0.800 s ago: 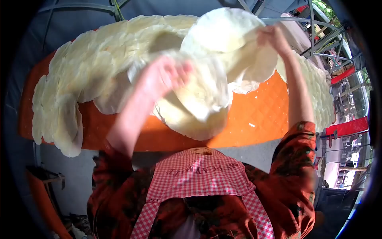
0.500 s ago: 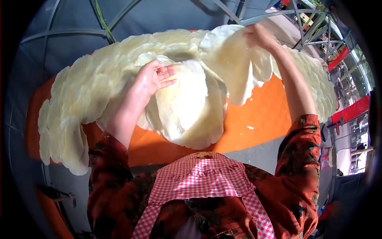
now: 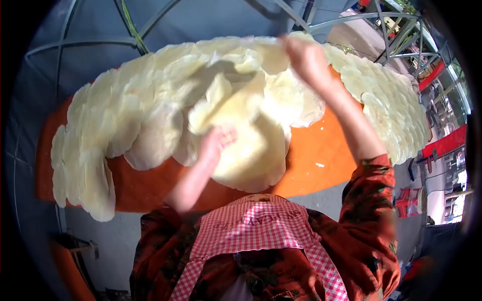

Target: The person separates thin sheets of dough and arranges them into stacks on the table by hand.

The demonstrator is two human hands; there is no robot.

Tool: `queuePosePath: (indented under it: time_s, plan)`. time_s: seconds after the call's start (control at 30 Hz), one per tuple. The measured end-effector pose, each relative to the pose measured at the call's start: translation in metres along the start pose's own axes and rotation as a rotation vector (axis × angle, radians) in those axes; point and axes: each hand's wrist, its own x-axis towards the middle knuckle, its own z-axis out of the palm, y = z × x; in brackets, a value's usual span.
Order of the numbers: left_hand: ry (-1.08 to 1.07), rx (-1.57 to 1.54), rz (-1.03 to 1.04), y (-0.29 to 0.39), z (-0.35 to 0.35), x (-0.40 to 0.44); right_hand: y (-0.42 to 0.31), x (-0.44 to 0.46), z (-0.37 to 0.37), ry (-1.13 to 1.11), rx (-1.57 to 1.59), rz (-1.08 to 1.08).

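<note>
Thin, pale round sheets [image 3: 105, 115] overlap in rows on an orange quilted cloth [image 3: 326, 160]. A loose stack of the same sheets [image 3: 256, 160] lies near the middle, its upper sheets lifted and folded. My left hand [image 3: 218, 140] is at the left side of this stack, its fingers curled and blurred against the pale sheets. My right hand [image 3: 304, 55] is over the far edge of the rows, strongly blurred. Whether its fingers hold a sheet cannot be made out.
Metal bars [image 3: 85, 41] and a dark grey sheet [image 3: 216, 20] stand behind the orange cloth. More overlapping pale sheets [image 3: 396, 115] cover the right end. An orange object with a dark frame [image 3: 70, 266] is at the lower left, on the grey floor [image 3: 115, 241].
My left hand has moved down and its fingers have curled. My right hand has moved left. The sheet that hung from it is now lower among the others, and the stack's top sheets are folded differently.
</note>
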Motion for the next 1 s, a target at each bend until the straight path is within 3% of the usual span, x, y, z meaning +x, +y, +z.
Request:
queuePosePath:
  time_s: [0.07,0.1,0.17,0.23,0.27,0.33,0.37,0.4,0.43,0.5,0.57,0.63,0.7,0.77,0.83,1.0]
  plan:
    - [-0.052,0.229,-0.232,-0.065,-0.036,-0.014,-0.032,-0.059,0.042,-0.115,0.078,-0.068]
    - [-0.199,0.175,-0.456,-0.108,-0.083,0.003,-0.049,-0.095,0.069,-0.189,0.113,-0.064]
    - [-0.062,0.084,-0.538,-0.123,-0.086,-0.037,-0.068,-0.173,0.127,-0.54,0.12,0.03]
    - [0.039,0.348,-0.316,-0.116,-0.096,-0.06,-0.082,-0.217,0.147,-0.641,0.161,0.007]
    - [0.09,0.483,-0.199,-0.11,-0.108,-0.064,-0.089,-0.222,0.149,-0.56,0.136,0.004]
    - [0.254,0.867,0.653,-0.114,-0.15,-0.034,-0.101,-0.228,0.154,-0.402,0.091,-0.002]
    - [0.421,0.975,0.575,-0.085,-0.142,-0.032,-0.107,-0.223,0.152,-0.414,0.109,-0.026]
    - [0.516,1.071,0.68,-0.081,-0.162,-0.007,-0.11,-0.211,0.149,-0.419,0.125,-0.049]
    - [0.541,1.073,0.624,-0.069,-0.169,0.008,-0.108,-0.201,0.15,-0.424,0.136,-0.073]
    - [0.594,0.744,0.207,-0.064,-0.181,0.039,-0.07,-0.183,0.176,-0.853,0.06,0.202]
    - [0.462,0.494,-0.063,-0.039,-0.161,0.026,-0.046,-0.124,0.156,-0.555,0.179,0.237]
    - [0.411,0.521,-0.071,-0.037,-0.159,0.02,-0.061,-0.067,0.112,-0.434,0.17,0.187]
    - [0.397,0.503,-0.032,-0.038,-0.157,0.017,-0.083,-0.066,0.099,-0.365,0.089,-0.011]
    - [0.418,0.439,0.054,-0.041,-0.154,0.017,-0.127,-0.101,0.106,-0.505,0.091,0.081]
    - [0.401,0.404,0.043,-0.04,-0.154,0.016,-0.148,-0.168,0.142,-0.51,0.235,-0.055]
    - [0.358,0.362,-0.009,-0.039,-0.16,0.009,-0.167,-0.242,0.16,-0.653,0.205,-0.063]
